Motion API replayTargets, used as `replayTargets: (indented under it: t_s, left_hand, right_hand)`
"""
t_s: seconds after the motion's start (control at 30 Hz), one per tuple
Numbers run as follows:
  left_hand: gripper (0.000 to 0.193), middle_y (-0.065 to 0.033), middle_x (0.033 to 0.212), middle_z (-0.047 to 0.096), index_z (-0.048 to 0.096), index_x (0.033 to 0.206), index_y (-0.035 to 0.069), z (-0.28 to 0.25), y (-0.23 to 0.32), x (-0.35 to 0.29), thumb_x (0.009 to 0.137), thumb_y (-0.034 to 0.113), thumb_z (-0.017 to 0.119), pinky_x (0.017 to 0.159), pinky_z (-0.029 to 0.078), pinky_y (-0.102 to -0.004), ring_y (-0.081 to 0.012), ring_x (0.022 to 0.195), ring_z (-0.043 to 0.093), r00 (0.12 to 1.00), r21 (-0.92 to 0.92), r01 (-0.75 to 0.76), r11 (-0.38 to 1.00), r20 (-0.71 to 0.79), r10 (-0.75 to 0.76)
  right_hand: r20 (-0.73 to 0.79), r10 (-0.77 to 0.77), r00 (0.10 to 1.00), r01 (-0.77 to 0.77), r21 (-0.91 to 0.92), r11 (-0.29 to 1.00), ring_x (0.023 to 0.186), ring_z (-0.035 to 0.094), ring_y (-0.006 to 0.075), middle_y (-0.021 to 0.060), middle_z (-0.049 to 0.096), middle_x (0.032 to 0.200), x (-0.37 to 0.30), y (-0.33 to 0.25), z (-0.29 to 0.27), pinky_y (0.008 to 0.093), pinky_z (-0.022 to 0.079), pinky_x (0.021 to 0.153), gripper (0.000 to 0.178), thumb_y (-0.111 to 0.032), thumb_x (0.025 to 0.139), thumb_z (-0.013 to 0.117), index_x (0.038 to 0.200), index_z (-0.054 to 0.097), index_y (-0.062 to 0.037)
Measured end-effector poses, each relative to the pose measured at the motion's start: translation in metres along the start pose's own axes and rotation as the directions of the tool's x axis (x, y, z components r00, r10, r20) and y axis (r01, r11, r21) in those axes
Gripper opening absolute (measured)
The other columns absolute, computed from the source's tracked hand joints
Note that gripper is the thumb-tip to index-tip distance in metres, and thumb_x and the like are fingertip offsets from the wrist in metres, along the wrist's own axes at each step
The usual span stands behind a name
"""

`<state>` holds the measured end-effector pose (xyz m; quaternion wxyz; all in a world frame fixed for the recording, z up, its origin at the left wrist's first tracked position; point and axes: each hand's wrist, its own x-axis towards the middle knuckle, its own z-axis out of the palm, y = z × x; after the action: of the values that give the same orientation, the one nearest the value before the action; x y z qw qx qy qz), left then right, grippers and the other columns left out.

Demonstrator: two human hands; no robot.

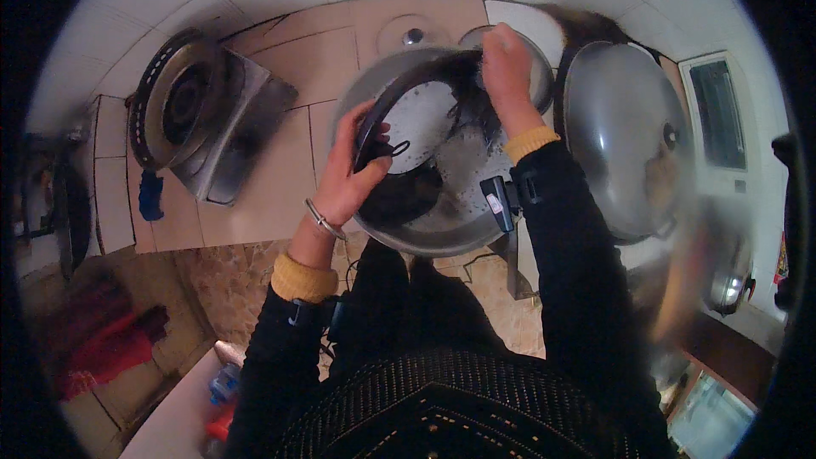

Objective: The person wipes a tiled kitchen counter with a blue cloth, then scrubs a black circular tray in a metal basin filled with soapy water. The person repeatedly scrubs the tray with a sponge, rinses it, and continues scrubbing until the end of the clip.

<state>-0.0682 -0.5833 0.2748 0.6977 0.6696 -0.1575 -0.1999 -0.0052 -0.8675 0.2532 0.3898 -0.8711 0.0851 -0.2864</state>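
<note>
Scrubbing goes best if I keep my left hand point(353, 172) clamped on the black pan point(399, 132) while my right hand point(503, 64), fisted on the scourer point(469, 89), rubs over the steel basin point(442, 229) beneath.

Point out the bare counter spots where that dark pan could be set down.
Bare counter lies between the gas burner and the big metal basin, beside the left hand gripping the dark pan. A smaller strip runs behind the basin. Right of the right hand it is crowded: a large domed lid fills that side.
</note>
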Motion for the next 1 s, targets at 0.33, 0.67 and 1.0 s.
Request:
replayTargets:
  t_s: [0.33,0.67,1.0]
  left_hand:
    - [0.059,-0.0107,0.117,0.062,0.048,0.137,0.008,-0.006,0.012,0.016,0.08,0.001,0.061,0.097,0.046,-0.034,-0.0214,0.11,0.059,0.993,0.182,-0.097,0.979,0.091,0.082]
    - [0.061,-0.0128,0.112,0.062,0.044,0.138,0.003,0.012,-0.002,0.012,0.078,0.004,0.056,0.095,0.046,-0.034,-0.023,0.105,0.059,0.999,0.176,0.014,0.984,0.027,-0.019]
    - [0.067,-0.0114,0.101,0.06,0.038,0.142,0.004,0.022,-0.007,0.013,0.077,-0.002,0.05,0.087,0.049,-0.0334,-0.0217,0.09,0.059,1.0,0.203,0.003,0.979,-0.029,0.003]
  right_hand:
    - [0.029,-0.485,0.874,0.484,-0.135,0.864,0.077,0.056,0.034,0.012,0.059,0.081,-0.035,-0.127,-0.004,0.0451,0.046,0.07,0.015,-0.02,0.077,0.062,0.084,0.058,-0.0078]
    - [0.186,-0.604,0.775,0.623,-0.071,0.779,0.074,0.053,0.0319,0.01,0.055,0.078,-0.05,-0.098,0.016,0.0444,0.043,0.067,0.013,-0.019,0.072,0.063,0.077,0.054,-0.0101]
    - [-0.025,-0.268,0.963,0.26,-0.179,0.949,0.08,0.061,0.0368,0.0129,0.064,0.089,-0.002,-0.034,0.015,0.0475,0.05,0.067,0.015,-0.015,0.079,0.058,0.089,0.066,-0.0074]
